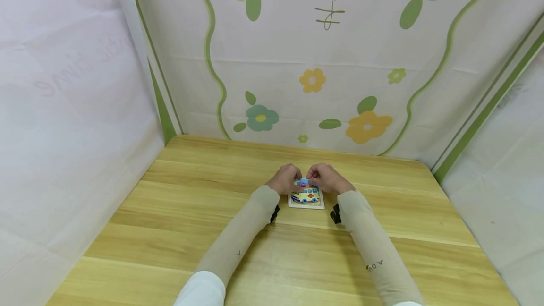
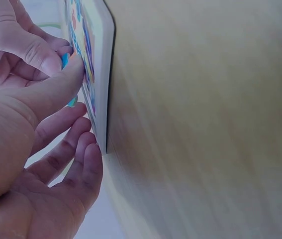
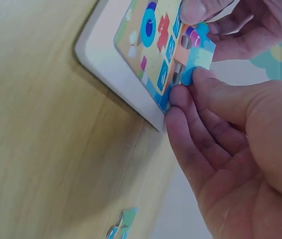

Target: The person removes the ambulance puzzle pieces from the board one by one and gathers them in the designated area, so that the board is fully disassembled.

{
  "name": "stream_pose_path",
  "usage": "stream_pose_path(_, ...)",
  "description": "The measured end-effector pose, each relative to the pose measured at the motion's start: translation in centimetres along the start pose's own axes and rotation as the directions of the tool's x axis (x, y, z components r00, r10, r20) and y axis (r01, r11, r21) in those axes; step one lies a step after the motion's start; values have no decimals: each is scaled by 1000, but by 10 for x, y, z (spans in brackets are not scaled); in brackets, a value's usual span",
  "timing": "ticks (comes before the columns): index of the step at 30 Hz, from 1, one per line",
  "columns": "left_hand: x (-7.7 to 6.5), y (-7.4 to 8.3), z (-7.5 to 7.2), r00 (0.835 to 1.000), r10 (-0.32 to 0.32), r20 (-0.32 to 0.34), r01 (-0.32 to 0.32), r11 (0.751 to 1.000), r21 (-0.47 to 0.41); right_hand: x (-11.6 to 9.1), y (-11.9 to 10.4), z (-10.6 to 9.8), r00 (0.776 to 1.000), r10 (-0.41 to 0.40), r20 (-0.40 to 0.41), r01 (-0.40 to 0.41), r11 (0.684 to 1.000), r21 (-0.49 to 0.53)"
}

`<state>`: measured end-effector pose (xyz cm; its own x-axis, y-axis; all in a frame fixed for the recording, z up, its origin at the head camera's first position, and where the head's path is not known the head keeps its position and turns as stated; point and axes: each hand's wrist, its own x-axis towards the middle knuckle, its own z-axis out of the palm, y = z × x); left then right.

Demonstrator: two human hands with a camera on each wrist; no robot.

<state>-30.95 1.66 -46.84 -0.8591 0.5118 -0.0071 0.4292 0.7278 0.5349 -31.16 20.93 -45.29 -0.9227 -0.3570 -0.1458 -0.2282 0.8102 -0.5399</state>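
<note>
A small jigsaw puzzle (image 1: 307,204) with a yellow ambulance picture lies in a white-edged tray (image 3: 106,64) on the table. Above its far side, a light-blue puzzle piece (image 3: 205,50) with a pink spot is tilted up, with gaps in the picture beside it. My right hand (image 1: 328,178) pinches one end of this piece between thumb and fingers. At the other end my left hand (image 1: 285,179) holds it, thumb on the near side and fingers behind. Fingertips of both hands come close to the tray's far edge; the exact contact is partly hidden.
Another loose puzzle piece (image 3: 123,224), green and blue, lies on the wooden table (image 1: 191,202) beyond the tray, in the right wrist view. A flower-print cloth (image 1: 272,60) hangs behind the table, with pale cloth walls at both sides.
</note>
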Motion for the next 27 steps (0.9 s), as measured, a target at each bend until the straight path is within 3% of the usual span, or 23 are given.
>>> stream_pose_path(16, 1, -2, 1, 1000, -3, 7, 3, 1000, 0, -7, 9, -1, 1000, 7, -11, -7, 999, 46)
stream_pose_path(27, 0, 1, 0, 1000, -29, 8, 29, 1000, 1, -32, 42, -32, 999, 8, -45, -8, 1000, 14)
